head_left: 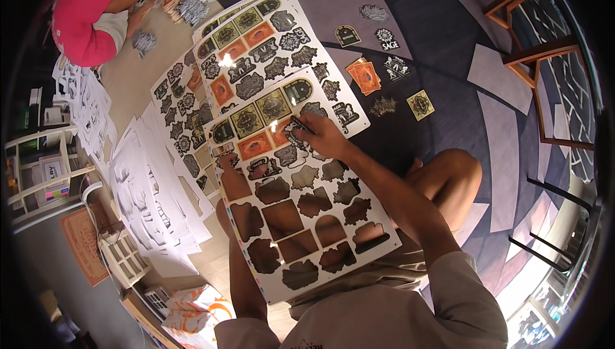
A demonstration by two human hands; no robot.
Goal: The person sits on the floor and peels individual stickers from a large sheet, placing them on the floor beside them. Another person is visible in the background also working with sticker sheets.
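Note:
A white sheet of die-cut stickers (pixel 375 246) lies tilted over my lap, its lower part full of cut-out holes. Stickers still fill its upper rows, gold squares, orange cards and dark shapes among them. My left hand (pixel 237 182) is under the sheet's left side, holding it from beneath. Only patches of that hand show through the holes, and most of its fingers are hidden. On top, my right hand (pixel 318 136) is closed in a pinch around a slim dark object (pixel 301 124), too small to identify, over the dark stickers below the arch-shaped one.
Fuller sticker sheets (pixel 282 38) are stacked beyond mine. Loose orange cards (pixel 364 76), a gold square sticker (pixel 421 105) and other cut-outs lie on the dark carpet at right. Used white sheets (pixel 144 189) pile at left. Another person (pixel 86 22) sits far left; wooden chair legs (pixel 538 54) stand right.

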